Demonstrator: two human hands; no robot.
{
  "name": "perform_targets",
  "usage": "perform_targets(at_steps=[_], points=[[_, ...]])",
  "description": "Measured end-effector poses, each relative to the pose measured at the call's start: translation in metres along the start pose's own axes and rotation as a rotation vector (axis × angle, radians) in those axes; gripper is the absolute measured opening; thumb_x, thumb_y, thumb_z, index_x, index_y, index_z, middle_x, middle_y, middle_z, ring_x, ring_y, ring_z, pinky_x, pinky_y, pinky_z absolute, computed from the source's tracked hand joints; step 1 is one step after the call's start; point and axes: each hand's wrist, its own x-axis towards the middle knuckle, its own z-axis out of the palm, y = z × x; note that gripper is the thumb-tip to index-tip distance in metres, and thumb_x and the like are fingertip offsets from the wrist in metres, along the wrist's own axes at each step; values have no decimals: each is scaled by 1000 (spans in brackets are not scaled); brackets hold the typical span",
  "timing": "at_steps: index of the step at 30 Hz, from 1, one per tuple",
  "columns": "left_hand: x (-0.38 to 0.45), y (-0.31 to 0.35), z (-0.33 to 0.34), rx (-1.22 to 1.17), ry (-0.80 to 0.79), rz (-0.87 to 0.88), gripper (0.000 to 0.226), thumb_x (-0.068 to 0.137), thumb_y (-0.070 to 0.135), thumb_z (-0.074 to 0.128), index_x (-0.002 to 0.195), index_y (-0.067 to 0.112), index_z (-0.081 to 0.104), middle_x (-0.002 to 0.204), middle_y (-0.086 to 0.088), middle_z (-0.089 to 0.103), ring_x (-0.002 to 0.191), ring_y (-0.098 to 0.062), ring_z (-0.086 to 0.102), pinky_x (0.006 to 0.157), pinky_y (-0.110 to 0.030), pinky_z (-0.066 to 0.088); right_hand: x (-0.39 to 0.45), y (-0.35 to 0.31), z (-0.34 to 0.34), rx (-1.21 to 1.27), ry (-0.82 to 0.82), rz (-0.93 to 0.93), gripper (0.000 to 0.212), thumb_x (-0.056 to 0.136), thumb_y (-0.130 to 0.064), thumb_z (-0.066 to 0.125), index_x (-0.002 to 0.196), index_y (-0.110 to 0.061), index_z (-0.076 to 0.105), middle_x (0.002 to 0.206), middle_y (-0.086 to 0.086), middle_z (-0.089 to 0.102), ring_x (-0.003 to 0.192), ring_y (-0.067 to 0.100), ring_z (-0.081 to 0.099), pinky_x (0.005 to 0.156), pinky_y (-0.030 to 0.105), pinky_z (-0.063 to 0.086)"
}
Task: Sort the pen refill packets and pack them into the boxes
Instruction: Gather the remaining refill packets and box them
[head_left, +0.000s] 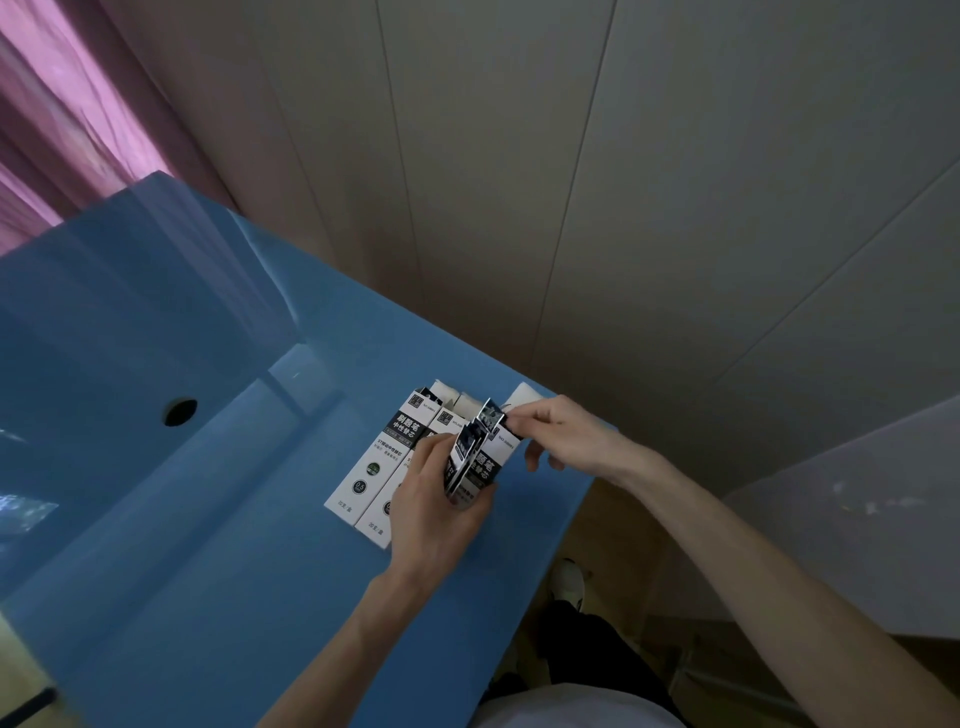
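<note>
head view: left hand grip round upright packets, right hand pinching top packet

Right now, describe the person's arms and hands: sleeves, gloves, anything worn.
Both arms are bare from wrist to as far up as the frame shows; no sleeves in view. The left hand and right hand wear no gloves, and no rings, watch or bands are visible. Slim forearms, long fingers.
</note>
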Motion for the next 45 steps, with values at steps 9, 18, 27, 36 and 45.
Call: perform_targets(at_steps=[9,18,27,36,45], points=[[10,0,2,11,-90,-118,42,82,38,79,119,32,61,114,21,56,96,1,55,74,-23,49,21,8,-9,120,-107,134,38,108,-35,46,115,-9,74,110,-6,76,67,14,65,51,23,39],[44,-10,-16,-713,-311,-810,25,101,10,55,120,7,70,113,-4,77,73,-7,67,70,-26,50,44,44,9,-508,170,-26,50,100,-47,59,142,-21,55,133,-2,61,112,17,62,93,39,51],[44,-6,-34,-975,-770,-788,38,107,14,45,141,2,54,137,-21,63,111,-31,69,99,-48,55,47,7,32,185,72,-147,29,88,-46,77,108,-25,76,107,-9,73,103,7,66,91,29,52],[44,-3,-33,-840,-609,-785,33,107,20,50,123,-4,67,115,-22,73,71,-20,67,69,-31,61,38,16,38,486,158,-156,21,89,-21,79,106,-8,77,97,3,80,91,17,75,79,27,58],[40,-2,-28,-729,-536,-669,33,105,25,56,121,-1,65,106,-24,75,67,-21,71,65,-31,62,36,25,46,579,136,-74,25,87,-9,80,110,-10,71,101,1,79,98,16,75,86,29,59]])
